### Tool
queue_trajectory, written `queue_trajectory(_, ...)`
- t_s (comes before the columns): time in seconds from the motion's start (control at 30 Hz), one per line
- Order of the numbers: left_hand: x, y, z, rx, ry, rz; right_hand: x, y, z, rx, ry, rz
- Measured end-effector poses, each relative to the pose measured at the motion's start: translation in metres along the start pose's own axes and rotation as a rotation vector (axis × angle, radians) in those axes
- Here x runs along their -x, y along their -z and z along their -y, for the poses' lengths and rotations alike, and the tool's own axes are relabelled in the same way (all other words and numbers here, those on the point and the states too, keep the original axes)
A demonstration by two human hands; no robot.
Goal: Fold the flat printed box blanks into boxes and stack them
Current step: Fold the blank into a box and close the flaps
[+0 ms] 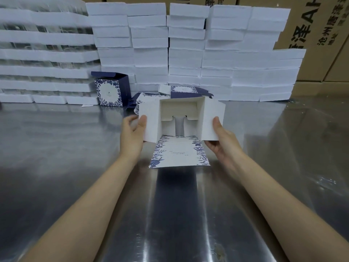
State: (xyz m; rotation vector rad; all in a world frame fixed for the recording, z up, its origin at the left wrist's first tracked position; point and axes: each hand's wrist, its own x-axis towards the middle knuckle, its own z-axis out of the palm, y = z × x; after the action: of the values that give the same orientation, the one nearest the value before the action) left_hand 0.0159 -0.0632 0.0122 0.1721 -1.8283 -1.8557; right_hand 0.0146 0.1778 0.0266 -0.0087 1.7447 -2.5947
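Hidden: most fingers of both hands lie behind the flaps; the flat blanks [184, 92] are partly covered, so their count is unclear.
Count: one half-folded box [181, 114]; one finished box [110, 90] standing back left.
Left hand [132, 133]: thumb and fingers pinch the left flap.
Right hand [222, 141]: thumb and fingers pinch the right flap.
Place: the half-folded box is held over the metal table [75, 148], its open side facing the camera.

Rotated "沧州唐泽", "地址" and large "A" on cardboard carton [321, 19], small print on box blank [179, 154] illegible

Forearms, left hand [133, 132] and right hand [221, 142] are bare.
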Motion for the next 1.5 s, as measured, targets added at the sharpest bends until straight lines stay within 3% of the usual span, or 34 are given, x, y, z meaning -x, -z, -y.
queue_trajectory(0.07,0.005,0.002,-0.007,-0.203,-0.245,-0.027,0.0,-0.001,-0.003,0.017,-0.007,0.017)
queue_trajectory(0.13,0.008,0.0,-0.012,-0.36,-0.345,0.023,0.001,-0.003,-0.004,0.032,-0.014,0.059)
queue_trajectory(0.27,0.016,-0.006,-0.017,-0.492,-0.203,0.163,0.003,-0.006,-0.001,0.07,-0.024,0.113)
queue_trajectory(0.4,0.012,0.001,-0.012,-0.651,-0.143,0.289,0.006,-0.01,0.003,0.262,0.057,0.074)
queue_trajectory(0.5,0.016,-0.002,-0.012,-0.574,-0.083,0.367,0.01,-0.018,0.002,0.54,0.42,-0.224)
queue_trajectory(0.57,0.021,-0.009,-0.014,-0.486,-0.045,0.402,0.018,-0.024,0.009,0.744,0.883,-0.358)
queue_trajectory(0.63,0.023,-0.015,-0.016,-0.443,-0.029,0.412,0.022,-0.031,0.018,0.996,1.283,-0.123)
queue_trajectory(0.67,0.021,-0.017,-0.016,-0.416,-0.017,0.408,0.023,-0.038,0.022,1.126,1.346,0.08)
queue_trajectory(0.7,0.018,-0.018,-0.017,-0.389,0.002,0.403,0.024,-0.047,0.025,1.23,1.255,0.259)
queue_trajectory(0.77,0.013,-0.014,-0.018,-0.355,0.052,0.394,0.017,-0.068,0.031,1.368,0.817,0.455)
queue_trajectory(0.87,0.009,-0.008,-0.02,-0.333,0.093,0.408,-0.008,-0.093,0.036,1.523,0.221,0.618)
queue_trajectory(0.97,0.014,-0.006,-0.027,-0.333,0.086,0.481,-0.032,-0.111,0.034,1.417,-0.042,0.64)
queue_trajectory(1.1,0.022,-0.008,-0.035,-0.329,0.064,0.696,-0.056,-0.123,0.027,1.637,-0.158,0.651)
queue_trajectory(1.2,0.022,-0.008,-0.038,-0.323,0.096,0.694,-0.065,-0.126,0.023,1.665,-0.21,0.629)
queue_trajectory(1.3,0.023,-0.008,-0.041,-0.269,0.117,0.649,-0.058,-0.129,0.025,1.692,-0.135,0.642)
queue_trajectory(1.4,0.023,-0.008,-0.038,-0.246,0.112,0.567,-0.039,-0.124,0.045,1.611,0.188,0.631)
queue_trajectory(1.5,0.022,-0.009,-0.038,-0.272,0.073,0.496,-0.001,-0.106,0.062,1.141,0.511,0.592)
